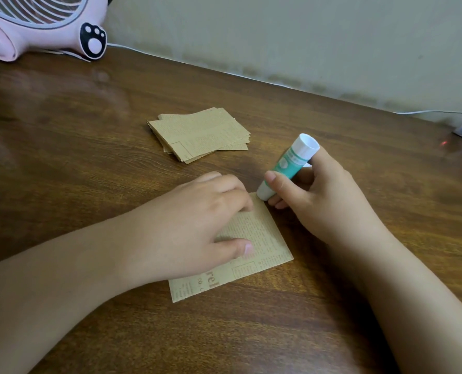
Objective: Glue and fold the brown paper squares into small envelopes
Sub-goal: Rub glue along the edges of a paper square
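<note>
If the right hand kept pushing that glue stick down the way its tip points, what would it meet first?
The right hand aims the glue stick down and leftward at the far corner of the paper square. That corner comes first; the tip looks about touching already, with the left hand's fingers just beyond.

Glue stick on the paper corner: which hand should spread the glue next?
The right hand. It already holds the glue stick with the tip at the top corner of the paper square, while the left hand presses the paper flat on the table.

Dark wood table [89, 157], paper stack [200, 133], single paper sq. [262, 244], pink fan [43, 25]
</note>
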